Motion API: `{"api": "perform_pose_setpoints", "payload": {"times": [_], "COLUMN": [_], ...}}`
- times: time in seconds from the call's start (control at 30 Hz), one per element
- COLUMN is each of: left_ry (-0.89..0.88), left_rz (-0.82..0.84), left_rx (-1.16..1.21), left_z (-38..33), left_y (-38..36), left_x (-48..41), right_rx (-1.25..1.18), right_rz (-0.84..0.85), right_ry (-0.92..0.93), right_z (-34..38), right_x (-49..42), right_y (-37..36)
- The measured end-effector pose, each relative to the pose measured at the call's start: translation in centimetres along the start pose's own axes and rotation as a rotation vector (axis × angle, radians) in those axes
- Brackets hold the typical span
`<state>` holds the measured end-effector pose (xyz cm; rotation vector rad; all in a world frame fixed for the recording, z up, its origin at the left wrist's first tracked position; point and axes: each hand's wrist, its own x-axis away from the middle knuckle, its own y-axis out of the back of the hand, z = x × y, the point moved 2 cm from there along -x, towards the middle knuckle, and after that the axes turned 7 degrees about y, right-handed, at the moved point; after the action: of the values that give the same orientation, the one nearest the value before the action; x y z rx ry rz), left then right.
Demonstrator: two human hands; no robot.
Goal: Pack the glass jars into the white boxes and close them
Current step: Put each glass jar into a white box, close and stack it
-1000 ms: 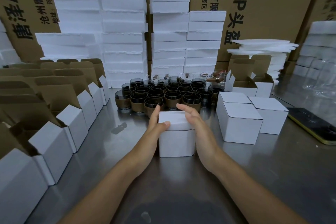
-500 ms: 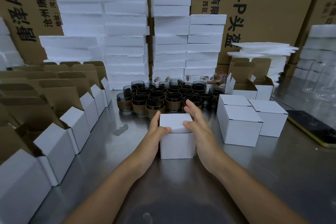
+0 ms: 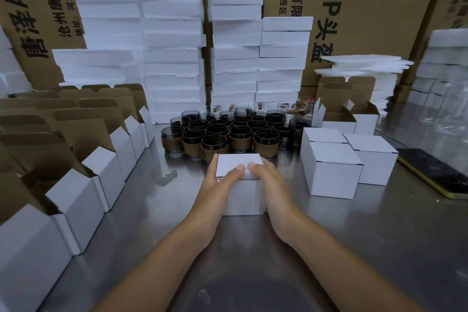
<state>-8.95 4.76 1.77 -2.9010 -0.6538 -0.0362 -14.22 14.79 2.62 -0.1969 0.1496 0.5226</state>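
Closing the white box (image 3: 244, 200), held between the left hand (image 3: 215, 185) and the right hand (image 3: 271, 182): fingers straight along its sides, thumbs pressed on the near edge of the lid, not curled round anything. Press down evenly with both thumbs until the flap tucks in fully; keep the walls square. Just beyond the fingertips, glass jars (image 3: 240, 134) waiting. Compared with a moment earlier: thumbs brought together at the middle, right fingers moved from the top to the side.

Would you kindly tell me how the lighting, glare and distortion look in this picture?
Head view: soft, even light; the steel table shows dull glare and a dark round reflection near the bottom edge; wide-angle bending tilts the cartons at the sides; the white box is sharp, the far-right stacks hazy.
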Motion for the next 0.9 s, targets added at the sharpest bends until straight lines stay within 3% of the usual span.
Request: {"api": "perform_pose_setpoints", "payload": {"times": [0.33, 0.53, 0.9], "left_ry": [-0.068, -0.043, -0.093], "left_rz": [-0.037, -0.06, -0.131], "left_rx": [-0.075, -0.061, -0.025], "left_z": [-0.1, -0.2, 0.0], "left_y": [-0.4, 0.3, -0.1], "left_x": [0.1, -0.2, -0.5], "right_rx": [-0.062, -0.243, -0.277], "right_rz": [0.014, 0.143, 0.065], "right_ry": [-0.047, -0.111, -0.121], "right_z": [-0.5, -0.5, -0.7], "right_x": [-0.6, -0.7, -1.1], "right_y": [0.2, 0.3, 0.3]}}
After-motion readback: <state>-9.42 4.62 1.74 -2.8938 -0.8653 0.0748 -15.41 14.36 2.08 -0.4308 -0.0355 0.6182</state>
